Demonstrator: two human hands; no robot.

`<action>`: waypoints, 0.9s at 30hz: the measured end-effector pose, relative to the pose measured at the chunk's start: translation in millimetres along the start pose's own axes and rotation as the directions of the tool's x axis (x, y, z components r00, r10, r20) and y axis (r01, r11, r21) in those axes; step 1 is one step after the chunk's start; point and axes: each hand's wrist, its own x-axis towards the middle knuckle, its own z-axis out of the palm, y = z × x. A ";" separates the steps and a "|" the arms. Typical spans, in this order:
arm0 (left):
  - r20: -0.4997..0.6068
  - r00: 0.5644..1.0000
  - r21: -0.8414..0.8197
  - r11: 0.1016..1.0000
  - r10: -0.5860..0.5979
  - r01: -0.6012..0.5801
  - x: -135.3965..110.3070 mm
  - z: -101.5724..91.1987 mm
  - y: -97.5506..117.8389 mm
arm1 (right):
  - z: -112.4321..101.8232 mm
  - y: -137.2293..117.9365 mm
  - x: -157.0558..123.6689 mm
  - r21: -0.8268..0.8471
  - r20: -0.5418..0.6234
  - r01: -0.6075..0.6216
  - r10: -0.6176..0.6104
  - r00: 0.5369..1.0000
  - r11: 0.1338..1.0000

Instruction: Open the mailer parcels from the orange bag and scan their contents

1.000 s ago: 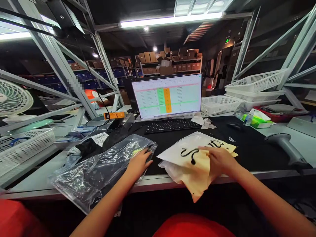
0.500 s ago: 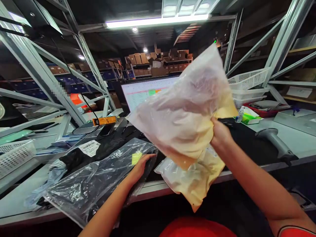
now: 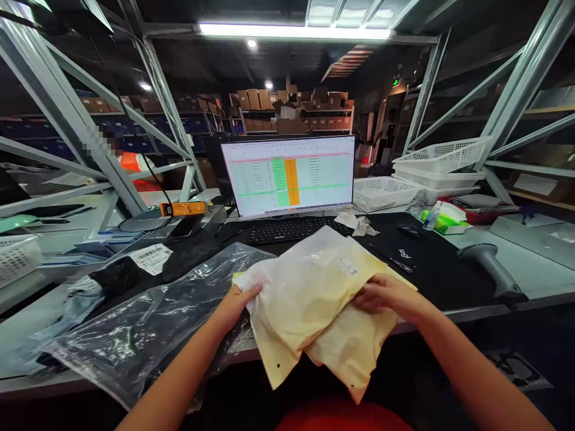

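Note:
A white and pale-yellow plastic garment bag (image 3: pixel 305 281) with a small barcode label lies in front of me, tilted over a second similar bag (image 3: pixel 354 344). My left hand (image 3: pixel 238 305) pinches the upper bag's left edge, thumb on top. At its right edge, my right hand (image 3: pixel 384 296) has curled fingers on the bag, the fingertips partly tucked under it. To the left, a large clear plastic bag with dark contents (image 3: pixel 148 329) lies beneath my left forearm and reaches over the table edge.
Behind the bags stand a keyboard (image 3: pixel 296 230) and a monitor (image 3: pixel 291 179) showing a spreadsheet. A barcode scanner (image 3: pixel 489 269) lies at the right, a mouse (image 3: pixel 408 229) near it. White baskets (image 3: pixel 442 158) stack at the back right. A person in an orange vest (image 3: pixel 135 170) is at far left.
The raised bag has come down and turned so its labelled side faces up, onto the second bag. My left hand has moved from the clear bag to its left edge.

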 end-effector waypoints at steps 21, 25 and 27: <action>-0.444 0.896 -0.422 0.886 -0.019 -0.190 9.4 0.2 13.4 | -227.3 -16.4 -67.4 -0.360 -0.691 -0.427 0.070 0.720 0.830; -0.407 0.913 -0.423 0.883 0.018 -0.206 9.4 -1.8 11.7 | -185.0 -43.6 -66.2 -0.327 -0.446 -0.352 0.185 0.876 0.877; -0.423 0.905 -0.408 0.882 0.048 -0.237 10.1 -3.2 10.0 | -153.7 -53.6 -68.2 -0.342 -0.294 -0.343 0.247 0.923 0.875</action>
